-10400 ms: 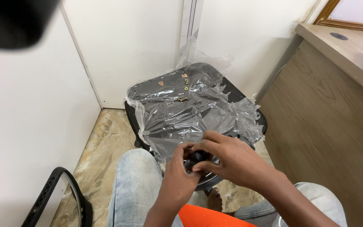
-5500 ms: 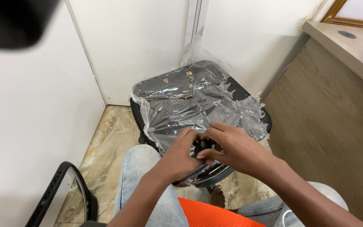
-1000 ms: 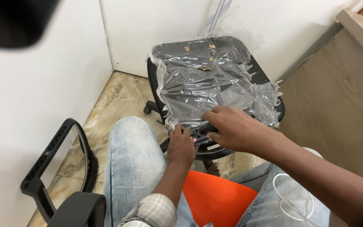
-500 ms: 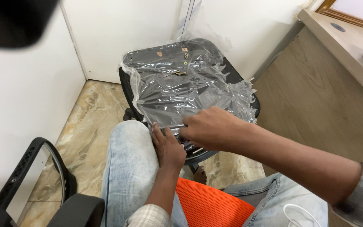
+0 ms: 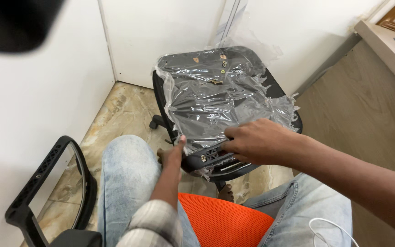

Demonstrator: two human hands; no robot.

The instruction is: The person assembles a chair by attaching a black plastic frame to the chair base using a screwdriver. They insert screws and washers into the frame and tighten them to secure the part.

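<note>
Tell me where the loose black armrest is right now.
In the head view, the black armrest stands at lower left on the marble floor, against the white wall, just outside the person's left knee and apart from both hands.

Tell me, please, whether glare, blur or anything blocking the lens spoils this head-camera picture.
Head view: bright glare streaks the plastic wrap on the chair seat; a dark, out-of-focus shape blocks the top left corner; both hands, left hand and right hand, look sharp.
</note>
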